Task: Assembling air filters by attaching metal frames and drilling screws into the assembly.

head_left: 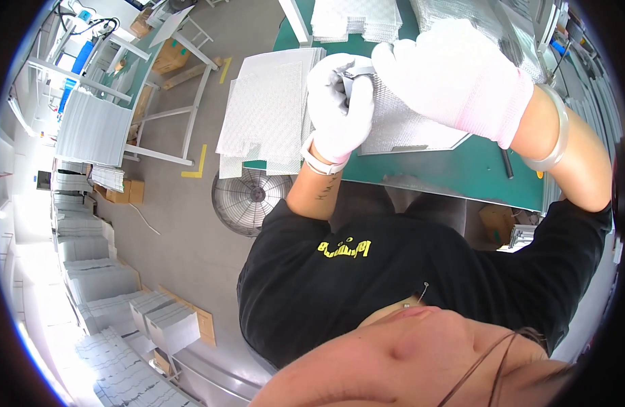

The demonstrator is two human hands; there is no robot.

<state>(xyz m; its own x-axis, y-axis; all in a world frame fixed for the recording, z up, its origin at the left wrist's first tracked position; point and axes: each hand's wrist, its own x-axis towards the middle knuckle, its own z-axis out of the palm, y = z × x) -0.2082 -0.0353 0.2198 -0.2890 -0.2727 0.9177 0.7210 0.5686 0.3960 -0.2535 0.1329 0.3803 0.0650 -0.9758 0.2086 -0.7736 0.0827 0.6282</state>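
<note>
My left hand (339, 105), in a white glove, is closed with its thumb and fingers round a small grey strip (358, 70). The white-gloved right hand (441, 74) has curled fingers, their tips pinched at the strip's other end. Under both hands lies a silvery textured sheet (401, 129) with a pale border and a dark slot along its near edge. Part of that sheet is hidden by the gloves. Just left of my left hand, a stack of white, finely patterned sheets (261, 105) overhangs the table edge.
The green table (462, 176) carries a dark pen-like tool (507, 164) on the right. More clear patterned sheets (356, 19) are piled at the back. A round floor fan (253, 197) stands below the left edge. Another workbench (139, 74) and stacked panels (95, 264) are farther left.
</note>
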